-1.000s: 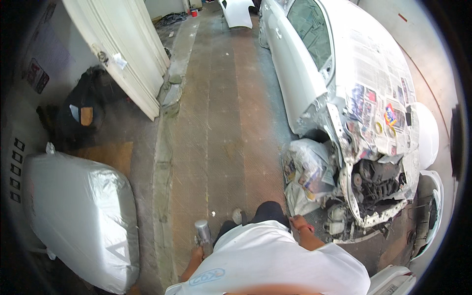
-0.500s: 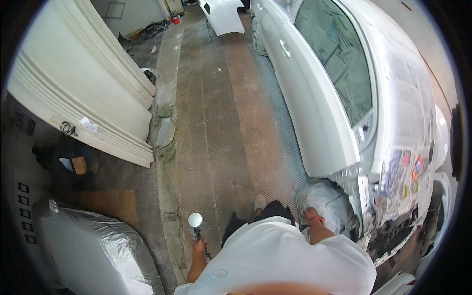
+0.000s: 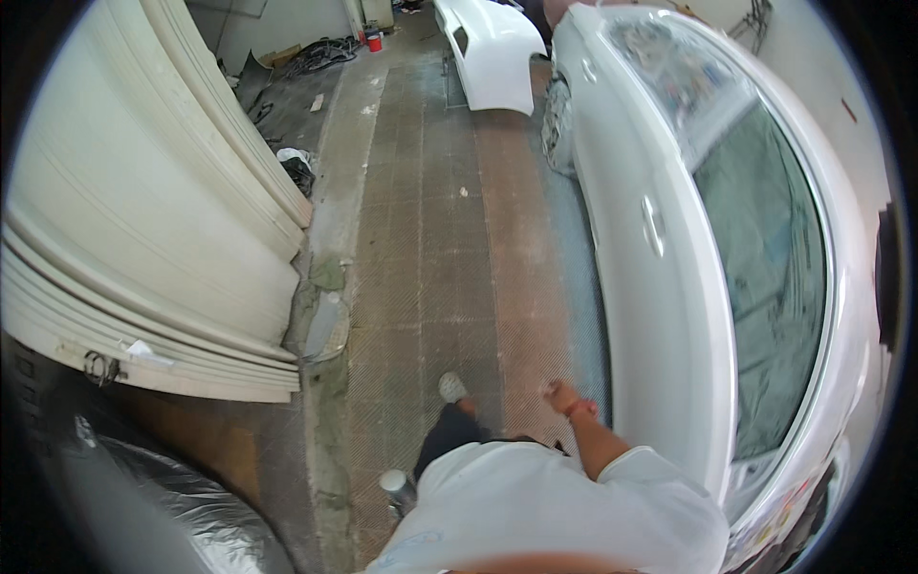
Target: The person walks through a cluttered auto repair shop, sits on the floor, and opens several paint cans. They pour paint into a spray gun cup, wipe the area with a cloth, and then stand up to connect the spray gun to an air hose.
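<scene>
At my left side, a spray gun (image 3: pixel 398 488) with a round, white-topped cup is carried upright. The body of my left hand is hidden behind my white shirt, and the gun travels along with it. My right hand (image 3: pixel 560 395) hangs in front of me with its fingers loosely bent and apart, holding nothing that I can see. A red band circles that wrist. Just to the right of this hand stands a white car (image 3: pixel 660 316), its door side facing me. Masking sheet (image 3: pixel 775 277) covers its side window, and the wheel (image 3: pixel 557 124) is wrapped.
A white bumper-like panel (image 3: pixel 492 57) stands ahead on a stand. Pale folding doors (image 3: pixel 153 191) line the left, with a silvery plastic-covered bulk (image 3: pixel 182 497) below. A red container (image 3: pixel 374 42) sits far off. Patterned floor (image 3: pixel 440 258) runs between doors and car.
I have moved forward along the car, and its front end has slid back out of view. My left hand has gone behind my shirt. My right hand has swung forward, off the plastic-covered wheel area.
</scene>
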A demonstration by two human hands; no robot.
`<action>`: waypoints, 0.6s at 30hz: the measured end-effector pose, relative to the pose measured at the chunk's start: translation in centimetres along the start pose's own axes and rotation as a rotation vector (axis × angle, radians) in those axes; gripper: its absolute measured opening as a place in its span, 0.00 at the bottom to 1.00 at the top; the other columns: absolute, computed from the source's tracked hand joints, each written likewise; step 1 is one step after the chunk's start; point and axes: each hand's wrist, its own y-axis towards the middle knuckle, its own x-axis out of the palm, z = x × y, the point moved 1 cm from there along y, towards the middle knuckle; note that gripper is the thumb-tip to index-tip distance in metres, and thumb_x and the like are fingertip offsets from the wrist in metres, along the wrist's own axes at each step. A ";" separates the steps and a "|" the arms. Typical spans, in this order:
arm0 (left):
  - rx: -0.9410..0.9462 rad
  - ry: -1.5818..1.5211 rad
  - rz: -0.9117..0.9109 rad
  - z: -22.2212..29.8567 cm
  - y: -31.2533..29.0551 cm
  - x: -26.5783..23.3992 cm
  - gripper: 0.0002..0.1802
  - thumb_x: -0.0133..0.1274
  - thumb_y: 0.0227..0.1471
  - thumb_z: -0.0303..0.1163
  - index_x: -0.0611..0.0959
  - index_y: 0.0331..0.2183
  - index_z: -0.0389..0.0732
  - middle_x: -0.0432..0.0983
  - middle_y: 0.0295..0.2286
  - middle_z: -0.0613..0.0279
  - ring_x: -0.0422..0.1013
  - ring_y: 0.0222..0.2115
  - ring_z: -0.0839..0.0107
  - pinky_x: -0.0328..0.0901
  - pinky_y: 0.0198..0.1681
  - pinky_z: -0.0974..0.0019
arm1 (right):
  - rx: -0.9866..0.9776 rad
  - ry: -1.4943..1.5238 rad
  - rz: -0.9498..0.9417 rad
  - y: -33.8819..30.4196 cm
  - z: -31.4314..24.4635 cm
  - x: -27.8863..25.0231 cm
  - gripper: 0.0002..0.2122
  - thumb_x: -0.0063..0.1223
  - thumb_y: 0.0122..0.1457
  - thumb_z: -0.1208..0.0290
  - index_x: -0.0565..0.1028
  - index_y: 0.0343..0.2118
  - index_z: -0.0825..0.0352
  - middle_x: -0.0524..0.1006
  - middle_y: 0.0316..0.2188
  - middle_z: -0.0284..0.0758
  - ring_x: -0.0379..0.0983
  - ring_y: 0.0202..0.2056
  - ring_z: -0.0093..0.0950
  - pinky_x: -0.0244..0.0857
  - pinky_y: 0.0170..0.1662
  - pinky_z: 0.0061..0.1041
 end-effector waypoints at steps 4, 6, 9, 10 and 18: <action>0.000 -0.174 0.051 16.7 5.6 -5.7 0.19 0.58 0.57 0.38 0.82 0.39 0.28 0.78 0.24 0.53 0.77 0.27 0.62 0.67 0.29 0.57 | 0.049 -0.070 -0.104 4.8 -3.7 -2.8 0.31 0.61 0.57 0.47 0.76 0.57 0.66 0.77 0.55 0.51 0.73 0.58 0.48 0.64 0.63 0.36; 0.022 -0.281 0.109 26.4 8.7 -8.8 0.19 0.58 0.57 0.38 0.82 0.38 0.27 0.79 0.24 0.53 0.77 0.27 0.61 0.67 0.30 0.58 | 0.117 0.121 -0.033 7.2 -5.3 -5.2 0.30 0.61 0.58 0.47 0.78 0.55 0.67 0.77 0.55 0.52 0.72 0.59 0.48 0.64 0.63 0.36; 0.141 -0.263 0.171 41.7 13.6 -12.8 0.20 0.57 0.58 0.37 0.82 0.41 0.28 0.79 0.26 0.53 0.76 0.28 0.64 0.67 0.31 0.60 | 0.194 0.151 0.027 13.0 -7.1 -7.9 0.29 0.60 0.58 0.48 0.78 0.53 0.69 0.75 0.57 0.52 0.72 0.59 0.45 0.64 0.63 0.38; 0.184 -0.238 0.181 46.7 15.0 -13.7 0.20 0.56 0.59 0.37 0.82 0.43 0.28 0.79 0.27 0.53 0.76 0.28 0.65 0.66 0.32 0.61 | 0.214 0.106 0.013 15.6 -7.5 -8.4 0.29 0.60 0.59 0.48 0.78 0.53 0.69 0.75 0.57 0.52 0.72 0.59 0.45 0.64 0.63 0.38; 0.207 -0.264 0.165 77.8 23.0 -15.3 0.18 0.54 0.60 0.36 0.81 0.43 0.29 0.80 0.32 0.55 0.74 0.26 0.67 0.65 0.30 0.60 | 0.039 -0.207 -0.102 45.6 -17.0 -15.0 0.27 0.57 0.61 0.51 0.76 0.56 0.67 0.76 0.56 0.51 0.72 0.59 0.47 0.64 0.63 0.38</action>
